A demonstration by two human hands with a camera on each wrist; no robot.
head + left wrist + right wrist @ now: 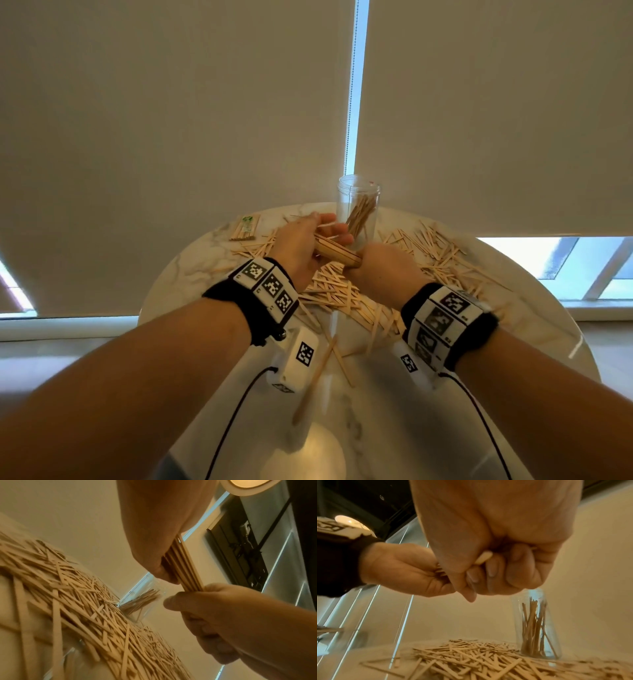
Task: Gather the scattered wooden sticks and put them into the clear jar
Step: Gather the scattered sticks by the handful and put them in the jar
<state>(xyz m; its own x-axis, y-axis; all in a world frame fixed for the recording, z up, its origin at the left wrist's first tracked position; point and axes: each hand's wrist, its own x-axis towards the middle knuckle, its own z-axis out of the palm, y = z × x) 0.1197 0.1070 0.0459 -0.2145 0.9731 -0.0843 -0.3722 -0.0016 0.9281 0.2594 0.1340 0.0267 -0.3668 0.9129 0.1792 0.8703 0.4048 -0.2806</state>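
- Pale wood is everywhere — flat, thin wooden sticks (pixel 346 291) are strewn thickly over the round marble-patterned table (pixel 191 270), so most of the gathering is judged still to be done.
- A modest share has been placed in the tall clear plastic jar (pixel 358 205), standing upright at the table's far edge.
- A tidy bundle of sticks (pixel 337 253) is gripped at one end by the clenched right hand (pixel 385 267) and at the other by the curled left hand (pixel 301 245) — just short of the jar.
- A small packet of sticks (pixel 245 228) is seen at the far left.
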